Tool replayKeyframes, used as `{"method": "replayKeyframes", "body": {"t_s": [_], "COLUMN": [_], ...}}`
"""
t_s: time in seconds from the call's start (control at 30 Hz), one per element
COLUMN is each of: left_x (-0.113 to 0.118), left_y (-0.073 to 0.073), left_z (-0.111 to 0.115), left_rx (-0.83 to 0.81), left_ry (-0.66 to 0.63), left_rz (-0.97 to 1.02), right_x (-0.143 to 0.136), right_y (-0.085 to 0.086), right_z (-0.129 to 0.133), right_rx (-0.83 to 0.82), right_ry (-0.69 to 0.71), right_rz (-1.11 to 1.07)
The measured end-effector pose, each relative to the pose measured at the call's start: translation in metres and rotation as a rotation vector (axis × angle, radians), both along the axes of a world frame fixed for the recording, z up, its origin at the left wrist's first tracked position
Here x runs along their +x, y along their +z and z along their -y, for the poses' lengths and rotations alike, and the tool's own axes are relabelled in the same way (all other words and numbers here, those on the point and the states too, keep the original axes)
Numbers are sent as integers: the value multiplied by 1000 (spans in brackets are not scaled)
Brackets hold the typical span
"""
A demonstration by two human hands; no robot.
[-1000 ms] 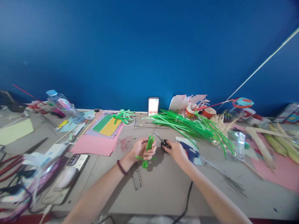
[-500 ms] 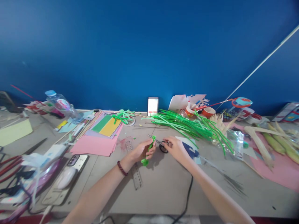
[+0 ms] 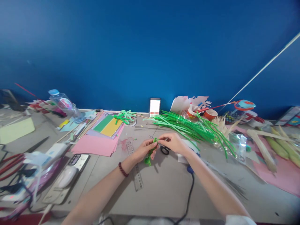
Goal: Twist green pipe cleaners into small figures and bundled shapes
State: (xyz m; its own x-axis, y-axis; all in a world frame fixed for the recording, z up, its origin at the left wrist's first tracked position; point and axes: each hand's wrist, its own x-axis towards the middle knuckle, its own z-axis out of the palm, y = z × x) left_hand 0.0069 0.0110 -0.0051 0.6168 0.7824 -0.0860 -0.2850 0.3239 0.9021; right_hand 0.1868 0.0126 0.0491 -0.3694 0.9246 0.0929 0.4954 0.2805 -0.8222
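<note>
Near the middle of the table, my left hand (image 3: pixel 144 150) is closed around a small green fuzzy piece (image 3: pixel 148 160), whose lower end shows below the fingers. The fingertips of my right hand (image 3: pixel 172 142) pinch at the upper end of the same piece, close to my left fingertips. Black-handled scissors (image 3: pixel 164 150) lie on the table just under my right hand, their blades partly hidden by the hands. A clear ruler (image 3: pixel 138 178) lies beneath my left wrist.
Green pipe cleaners (image 3: pixel 187 126) lie in a heap behind my right hand. Pink paper (image 3: pixel 96 146), a phone (image 3: pixel 56 190) with a white mouse (image 3: pixel 67 177), and a bottle (image 3: pixel 64 103) are at left. Corn cobs (image 3: pixel 277 147) lie far right. A black cable (image 3: pixel 191 193) crosses the front.
My right hand has moved left and up from beside the scissors to the top of the green piece, its fingers now meeting my left fingertips. The view has shifted slightly.
</note>
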Motion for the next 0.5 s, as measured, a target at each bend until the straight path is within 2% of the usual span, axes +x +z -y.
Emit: {"method": "replayKeyframes", "body": {"t_s": [0.3,0.4,0.5], "left_x": [0,2,3], "left_y": [-7,-10,-11], "left_z": [-2,-1,-1], "left_rx": [-6,-19,-83], "left_ry": [13,29,23], "left_rz": [-6,14,65], "right_x": [-6,-3,0], "right_y": [-11,-13,-16], "right_z": [2,0,-3], "right_rx": [296,304,244], "right_ry": [32,51,23], "right_rz": [89,80,8]}}
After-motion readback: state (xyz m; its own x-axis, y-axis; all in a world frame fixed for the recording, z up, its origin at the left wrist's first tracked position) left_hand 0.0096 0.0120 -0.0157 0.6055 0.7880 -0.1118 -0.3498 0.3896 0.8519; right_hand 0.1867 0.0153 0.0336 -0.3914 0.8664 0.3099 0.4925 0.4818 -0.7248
